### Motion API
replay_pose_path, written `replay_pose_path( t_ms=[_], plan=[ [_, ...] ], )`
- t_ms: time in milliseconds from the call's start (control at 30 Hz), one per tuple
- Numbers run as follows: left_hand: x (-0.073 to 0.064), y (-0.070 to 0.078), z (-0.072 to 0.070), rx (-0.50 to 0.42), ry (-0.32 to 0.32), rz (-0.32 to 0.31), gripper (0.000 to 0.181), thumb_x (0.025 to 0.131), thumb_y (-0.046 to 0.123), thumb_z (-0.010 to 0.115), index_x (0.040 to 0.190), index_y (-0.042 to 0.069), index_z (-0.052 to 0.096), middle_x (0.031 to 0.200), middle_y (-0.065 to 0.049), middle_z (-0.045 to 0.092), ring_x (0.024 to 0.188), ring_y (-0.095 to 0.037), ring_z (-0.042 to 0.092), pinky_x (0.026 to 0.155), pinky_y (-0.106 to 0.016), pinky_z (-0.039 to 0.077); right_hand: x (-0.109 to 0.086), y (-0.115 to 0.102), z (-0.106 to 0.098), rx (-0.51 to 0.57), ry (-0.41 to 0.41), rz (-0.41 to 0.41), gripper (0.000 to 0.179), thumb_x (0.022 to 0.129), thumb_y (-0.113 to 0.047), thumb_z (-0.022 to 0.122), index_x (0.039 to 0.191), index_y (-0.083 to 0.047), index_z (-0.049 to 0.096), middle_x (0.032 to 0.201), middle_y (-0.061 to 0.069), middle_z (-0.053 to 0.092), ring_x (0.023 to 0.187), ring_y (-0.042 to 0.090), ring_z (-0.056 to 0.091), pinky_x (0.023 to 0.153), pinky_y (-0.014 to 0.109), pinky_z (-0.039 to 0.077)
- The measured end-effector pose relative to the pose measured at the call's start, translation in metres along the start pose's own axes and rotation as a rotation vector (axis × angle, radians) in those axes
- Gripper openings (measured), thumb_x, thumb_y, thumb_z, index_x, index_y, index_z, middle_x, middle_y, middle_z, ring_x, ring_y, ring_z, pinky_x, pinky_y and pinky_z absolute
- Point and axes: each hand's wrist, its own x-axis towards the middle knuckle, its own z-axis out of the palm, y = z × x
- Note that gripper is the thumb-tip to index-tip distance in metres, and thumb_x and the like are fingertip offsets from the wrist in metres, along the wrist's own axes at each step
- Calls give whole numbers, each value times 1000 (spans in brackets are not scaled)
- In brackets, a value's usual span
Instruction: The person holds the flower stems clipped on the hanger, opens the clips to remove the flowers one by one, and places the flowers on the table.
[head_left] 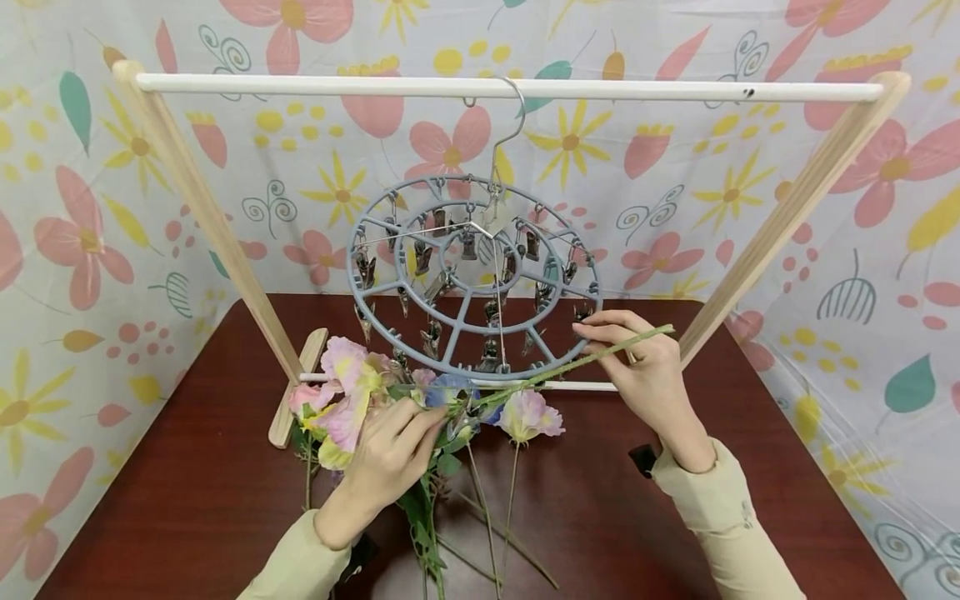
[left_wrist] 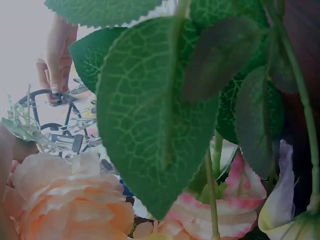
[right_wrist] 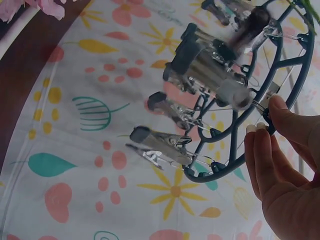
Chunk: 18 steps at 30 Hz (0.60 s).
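A round blue-grey clip hanger (head_left: 461, 321) with several metal clips (right_wrist: 215, 75) hangs tilted from a white rod. My right hand (head_left: 645, 367) pinches its rim between thumb and fingers, plainly seen in the right wrist view (right_wrist: 287, 165). With thumb and fingertips my left hand (head_left: 393, 454) grips a long green flower stem (head_left: 555, 367), which slants up to the right across the right hand. Pink and yellow artificial flowers (head_left: 348, 392) lie around the left hand. In the left wrist view, large green leaves (left_wrist: 145, 110) and a peach flower (left_wrist: 70, 200) hide the grip.
The white rod (head_left: 337, 86) joins two wooden uprights (head_left: 795, 217) that stand on a dark red table (head_left: 172, 467). Below the hanger, a pale purple flower (head_left: 527, 415) and several stems (head_left: 510, 508) lie near the front. A floral-print cloth (head_left: 675, 42) covers the back and sides.
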Motion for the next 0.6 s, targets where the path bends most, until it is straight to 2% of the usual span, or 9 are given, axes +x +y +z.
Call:
replay_pose_path(
  t_ms=[167, 433, 600],
  plan=[
    [1, -1, 2, 6, -13, -1, 19, 95, 8, 54, 89, 0, 71, 69, -2, 49, 51, -8, 34, 47, -18, 25, -2, 0, 0, -40, 3, -1, 36, 71, 12, 75, 101, -7, 77, 102, 9, 70, 70, -1, 48, 56, 15, 30],
    [4, -1, 5, 12, -9, -22, 19, 96, 8, 55, 91, 0, 71, 70, -2, 49, 52, -9, 36, 51, -21, 29, -3, -1, 0, -12, 7, 23, 34, 72, 14, 73, 99, -7, 76, 103, 9, 70, 80, 2, 57, 58, 14, 34],
    [11, -2, 7, 103, 34, 11, 18, 96, 6, 54, 89, 0, 70, 68, -3, 48, 52, -13, 38, 55, -27, 31, -5, -2, 0, 8, -20, 64, 33, 73, 13, 74, 98, -8, 77, 102, 8, 70, 89, 2, 59, 60, 13, 37]
  ],
)
